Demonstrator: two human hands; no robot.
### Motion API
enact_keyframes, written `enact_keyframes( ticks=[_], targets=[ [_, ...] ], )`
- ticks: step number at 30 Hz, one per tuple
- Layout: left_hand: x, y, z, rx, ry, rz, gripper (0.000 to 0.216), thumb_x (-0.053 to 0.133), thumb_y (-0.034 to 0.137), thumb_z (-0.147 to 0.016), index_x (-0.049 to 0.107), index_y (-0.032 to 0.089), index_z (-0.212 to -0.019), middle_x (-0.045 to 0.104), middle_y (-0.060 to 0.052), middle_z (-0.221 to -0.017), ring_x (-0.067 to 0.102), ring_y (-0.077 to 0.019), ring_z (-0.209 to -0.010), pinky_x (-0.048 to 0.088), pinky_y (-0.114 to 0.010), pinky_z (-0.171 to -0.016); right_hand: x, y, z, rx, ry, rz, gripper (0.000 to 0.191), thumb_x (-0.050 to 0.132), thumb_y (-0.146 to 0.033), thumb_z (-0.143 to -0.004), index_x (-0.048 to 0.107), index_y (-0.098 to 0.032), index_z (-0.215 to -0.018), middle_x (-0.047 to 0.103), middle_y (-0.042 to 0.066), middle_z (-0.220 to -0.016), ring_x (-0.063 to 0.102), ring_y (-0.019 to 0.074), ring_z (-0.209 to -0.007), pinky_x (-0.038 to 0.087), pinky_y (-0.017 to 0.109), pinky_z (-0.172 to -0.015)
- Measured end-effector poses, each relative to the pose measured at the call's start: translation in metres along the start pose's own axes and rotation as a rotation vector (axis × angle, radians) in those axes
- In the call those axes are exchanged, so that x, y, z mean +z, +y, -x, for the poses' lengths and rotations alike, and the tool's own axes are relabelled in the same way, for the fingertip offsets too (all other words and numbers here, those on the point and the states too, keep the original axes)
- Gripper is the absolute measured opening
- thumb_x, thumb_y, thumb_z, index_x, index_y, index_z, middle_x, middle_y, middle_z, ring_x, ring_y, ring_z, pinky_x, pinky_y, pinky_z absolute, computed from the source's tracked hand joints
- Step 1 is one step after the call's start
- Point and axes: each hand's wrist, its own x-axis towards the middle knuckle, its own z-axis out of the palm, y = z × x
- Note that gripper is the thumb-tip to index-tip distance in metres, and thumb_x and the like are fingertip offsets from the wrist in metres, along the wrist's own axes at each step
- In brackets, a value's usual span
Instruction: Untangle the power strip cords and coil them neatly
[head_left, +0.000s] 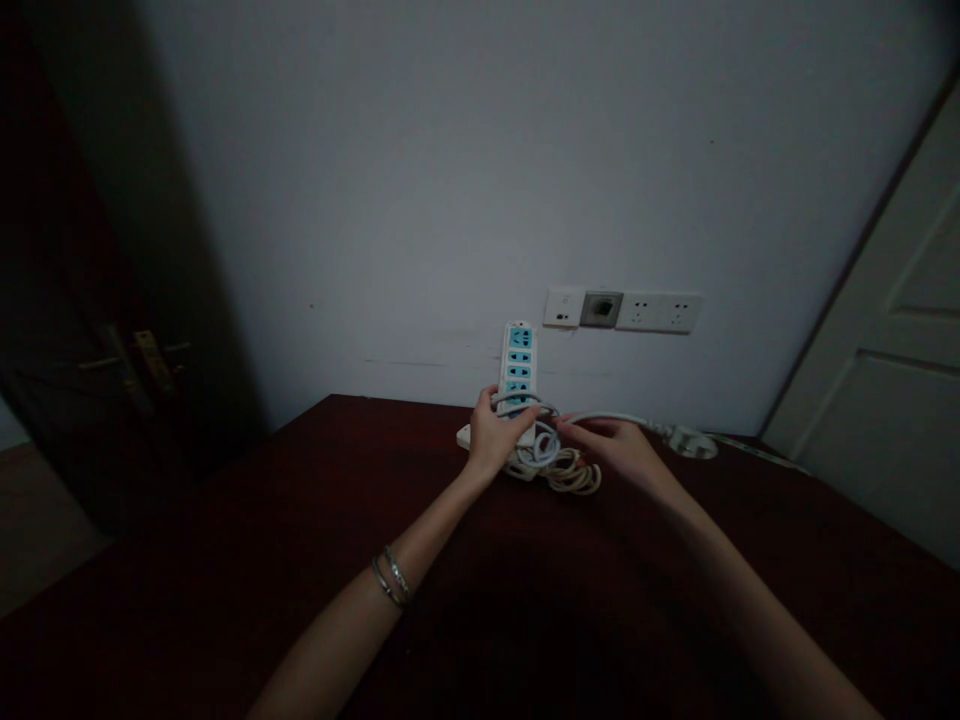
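Note:
A white power strip point(519, 358) with light-blue sockets stands upright near the wall, its lower end in my left hand point(493, 430). Those fingers wrap round the strip and the loops of grey-white cord point(538, 452) wound about it. My right hand point(611, 447) pinches a stretch of that cord to the right of the strip. From there the cord runs right to a white plug point(691, 442) that hangs past my knuckles. Below the strip lies a bundle of beige cable point(576, 477), partly hidden, and a white end piece point(463, 437) shows left of my left hand.
The dark red table point(360, 500) reaches back to the wall. Wall sockets point(658, 311) and a switch plate point(562, 307) sit above it. A dark door with a handle point(154, 358) is at left, a pale panelled door point(885, 380) at right.

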Motion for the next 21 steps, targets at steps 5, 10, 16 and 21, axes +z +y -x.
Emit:
enact_keyframes(
  ticks=[5,10,16,21],
  targets=[
    [-0.008,0.012,0.001,0.104,-0.013,-0.116,0.058,0.075,0.036,-0.061,0.049,0.018,-0.11,0.065,-0.009,-0.1,0.062,-0.0183,-0.089,0.047,-0.029,-0.082,0.009,0.001,0.004,-0.054,-0.043,0.101,0.029,0.064,-0.042,-0.068,0.064,-0.017,-0.084,0.059,-0.001,-0.06,0.049,0.0085,-0.042,0.044,0.021,-0.038],
    [-0.006,0.015,0.004,0.155,-0.063,-0.174,0.06,0.076,0.033,-0.058,0.051,0.018,-0.11,0.066,-0.008,-0.098,0.063,-0.0208,-0.089,0.047,-0.036,-0.083,0.013,0.004,0.003,-0.025,-0.09,0.195,0.031,0.061,-0.041,-0.07,0.064,-0.016,-0.089,0.058,-0.002,-0.057,0.048,0.0077,-0.037,0.042,0.019,-0.036],
    [-0.005,0.012,0.006,0.15,-0.098,-0.247,0.059,0.076,0.035,-0.057,0.054,0.017,-0.109,0.067,-0.008,-0.094,0.064,-0.0201,-0.083,0.049,-0.034,-0.076,0.011,0.008,0.002,0.074,-0.177,0.293,0.028,0.059,-0.032,-0.069,0.066,-0.015,-0.09,0.054,-0.003,-0.048,0.046,0.008,-0.037,0.045,0.021,-0.039],
    [-0.005,0.007,0.004,0.16,-0.147,-0.316,0.059,0.075,0.036,-0.058,0.054,0.017,-0.109,0.067,-0.008,-0.093,0.064,-0.019,-0.081,0.049,-0.032,-0.074,0.009,0.019,-0.003,0.037,-0.229,0.315,0.028,0.066,-0.033,-0.063,0.066,-0.014,-0.084,0.057,-0.001,-0.053,0.044,0.0073,-0.038,0.037,0.02,-0.036]
  ],
)
